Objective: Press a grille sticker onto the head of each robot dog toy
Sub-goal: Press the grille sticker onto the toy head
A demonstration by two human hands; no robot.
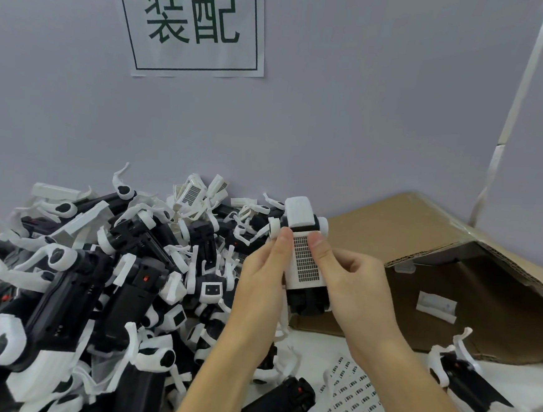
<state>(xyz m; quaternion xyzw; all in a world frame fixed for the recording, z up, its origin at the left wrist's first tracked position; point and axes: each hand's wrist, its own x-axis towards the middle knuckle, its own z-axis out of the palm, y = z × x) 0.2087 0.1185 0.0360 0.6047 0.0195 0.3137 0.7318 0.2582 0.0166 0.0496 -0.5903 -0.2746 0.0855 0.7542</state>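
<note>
Sticker sheet (358, 404) at bottom center, glossy w/ tiny dark rows, parked right under the hands for quick grabs. Left hand (258, 289) & right hand (351, 287) both curl round one robot dog toy (303, 260) mid-frame, thumbs flanking the grille sticker (305, 260), prob smoothing it flat. Hard white plastic, boxy head. Unsorted pile of toys (96, 273) at left.

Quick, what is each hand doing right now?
Left hand: holds the robot dog toy, thumb beside the grille sticker.
Right hand: holds the same toy, thumb at the sticker's other edge.
</note>
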